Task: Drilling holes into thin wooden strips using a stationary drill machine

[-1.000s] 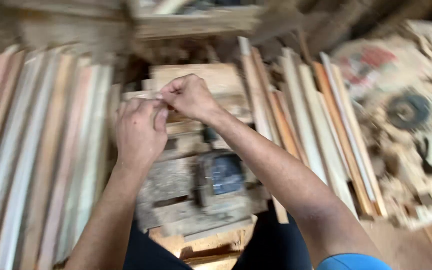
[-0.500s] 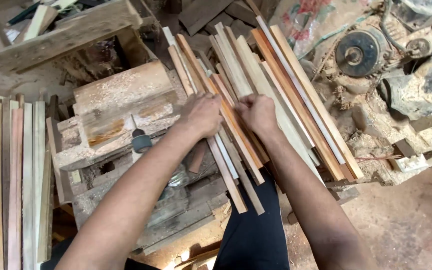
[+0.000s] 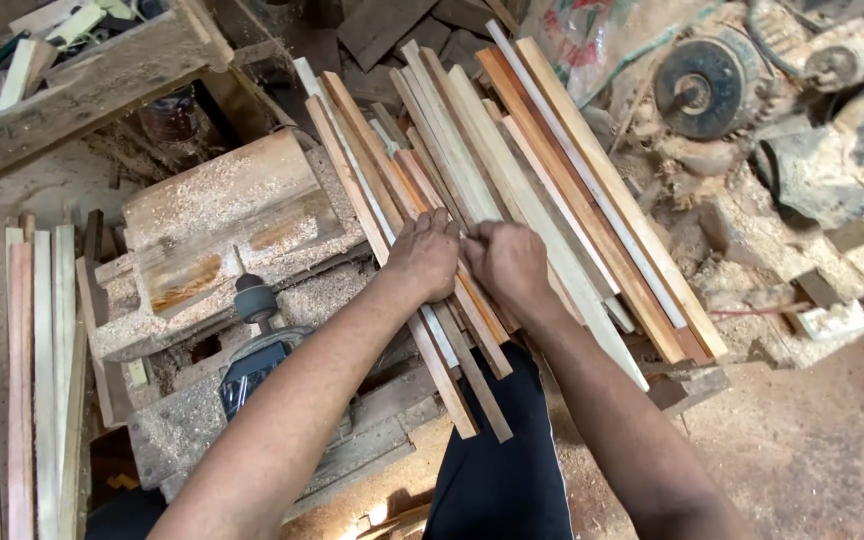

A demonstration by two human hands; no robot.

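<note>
Sawdust everywhere in this workshop, dirt floor point(image 3: 832, 450) at the lower right of the frame. Nearest the camera, both forearms come up from the bottom edge over dark trousers point(image 3: 497, 460). Left hand point(image 3: 424, 255) lies knuckles-up on a fan of long thin wood strips point(image 3: 512, 190) in the middle of the frame, fingers curled down onto them. Right hand point(image 3: 505, 262) sits just beside it, touching, fingers bent and pinching at one strip; can't tell exactly which. Left of the hands there's a dusty power tool point(image 3: 252, 355) on a rough wooden bench point(image 3: 222, 215). Far left edge has another stack of strips point(image 3: 12, 380) lying straight. Further back, upper right, an old motor with a pulley point(image 3: 697, 90) sits half buried in shavings.
</note>
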